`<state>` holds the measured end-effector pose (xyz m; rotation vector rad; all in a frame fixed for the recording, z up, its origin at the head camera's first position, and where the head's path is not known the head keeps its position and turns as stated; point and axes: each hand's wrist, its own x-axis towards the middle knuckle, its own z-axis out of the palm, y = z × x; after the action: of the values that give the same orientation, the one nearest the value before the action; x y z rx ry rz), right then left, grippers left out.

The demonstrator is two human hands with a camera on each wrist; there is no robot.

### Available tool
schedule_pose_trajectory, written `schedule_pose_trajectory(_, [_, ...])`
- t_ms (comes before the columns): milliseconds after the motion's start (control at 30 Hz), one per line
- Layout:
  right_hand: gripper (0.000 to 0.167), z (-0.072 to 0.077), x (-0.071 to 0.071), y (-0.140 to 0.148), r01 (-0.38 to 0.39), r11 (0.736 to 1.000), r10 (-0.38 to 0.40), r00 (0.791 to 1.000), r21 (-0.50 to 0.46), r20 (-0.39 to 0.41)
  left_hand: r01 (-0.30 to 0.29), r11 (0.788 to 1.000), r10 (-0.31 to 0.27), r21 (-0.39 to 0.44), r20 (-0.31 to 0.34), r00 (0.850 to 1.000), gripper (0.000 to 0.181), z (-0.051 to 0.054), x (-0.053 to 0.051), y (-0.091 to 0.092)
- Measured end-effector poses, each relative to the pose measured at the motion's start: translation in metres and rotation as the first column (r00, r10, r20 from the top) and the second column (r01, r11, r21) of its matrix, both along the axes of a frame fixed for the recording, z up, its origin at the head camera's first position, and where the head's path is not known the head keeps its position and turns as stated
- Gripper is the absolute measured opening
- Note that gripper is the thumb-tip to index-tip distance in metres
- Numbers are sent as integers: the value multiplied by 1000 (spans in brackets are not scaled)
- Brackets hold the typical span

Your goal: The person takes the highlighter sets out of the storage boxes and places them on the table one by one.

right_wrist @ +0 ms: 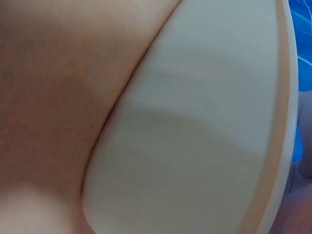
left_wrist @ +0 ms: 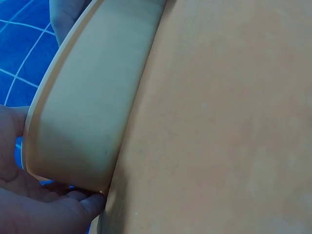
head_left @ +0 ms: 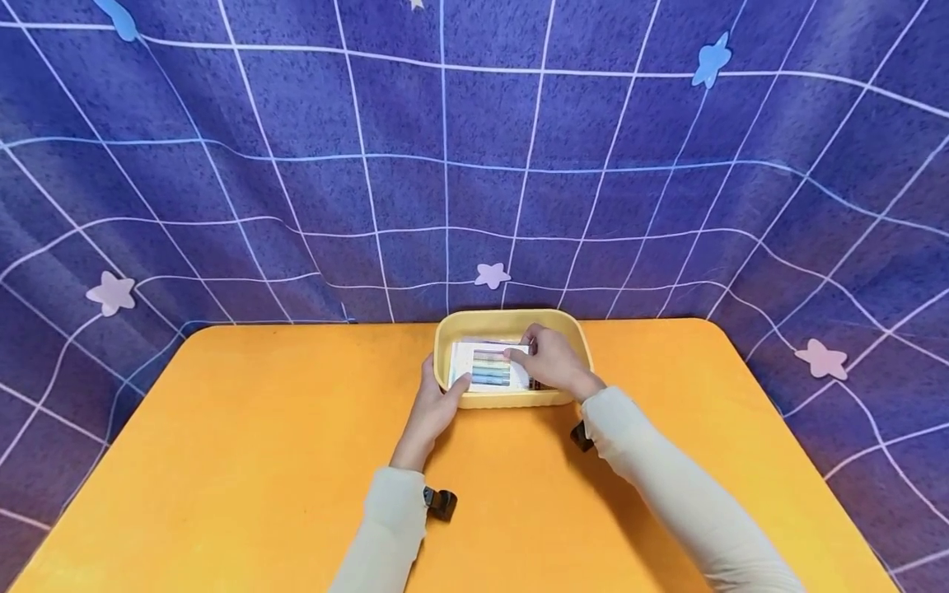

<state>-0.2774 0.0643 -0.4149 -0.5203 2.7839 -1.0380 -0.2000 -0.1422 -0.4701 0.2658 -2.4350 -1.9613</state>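
A yellow plastic basin (head_left: 519,401) stands at the far edge of the table. In it lies a flat white pack (head_left: 489,371) with a row of coloured pen-like strips. My left hand (head_left: 433,408) grips the basin's left front corner, thumb over the rim and fingers outside. Reaching in from the right, my right hand (head_left: 552,358) pinches the pack's right part, thumb on top; its other fingertips are partly hidden. Close up in the left wrist view, the left hand (left_wrist: 44,204) holds the basin wall (left_wrist: 92,97). The basin's side (right_wrist: 195,112) fills most of the right wrist view.
The orange table (head_left: 259,461) spreads to both sides and in front of the basin. A blue-purple curtain (head_left: 400,198) with a grid and stars hangs right behind the table's far edge. Dark wrist cameras (head_left: 442,504) sit at both sleeves.
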Motion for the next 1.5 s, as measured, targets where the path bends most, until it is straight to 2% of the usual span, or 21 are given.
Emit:
schedule_pose_trajectory(167, [32, 5, -4, 3, -2, 995, 1, 1000, -103, -14, 0, 1000, 0, -5, -21, 1000, 82, 3, -3, 1])
schedule_pose_trajectory(333, [32, 7, -4, 3, -3, 997, 3, 1000, -78, -2, 8, 1000, -8, -12, 7, 1000, 82, 1, -1, 0])
schedule_pose_trajectory(500, [30, 6, -3, 4, -61, 998, 61, 998, -33, -13, 13, 1000, -13, -14, 21, 1000, 84, -1, 1, 1])
schedule_pose_trajectory(700, [25, 6, 3, 8, -93, 993, 92, 996, -70, -14, 22, 999, -21, -31, 49, 999, 85, -3, 1, 1])
schedule_pose_trajectory(900, [21, 12, 9, 7, -145, 984, 138, 988, -105, -76, 25, 999, -23, -30, 54, 998, 84, -3, 2, 0])
schedule_pose_trajectory(1000, [21, 11, 12, 6, -132, 983, 118, 987, -130, -113, 35, 999, -34, -27, 32, 999, 82, -2, 2, -1])
schedule_pose_trajectory(1133, [19, 10, 19, 6, -73, 979, 47, 989, -191, -141, 43, 999, -42, -25, 25, 999, 81, -3, -2, -1])
schedule_pose_trajectory(1333, [16, 9, 26, 7, -8, 949, -38, 990, -316, -138, 51, 999, -51, -19, 26, 998, 79, -3, -5, -4])
schedule_pose_trajectory(1500, [19, 8, 33, 12, 28, 938, -84, 986, -347, -147, 42, 999, -41, -29, 25, 999, 78, -4, -1, -1])
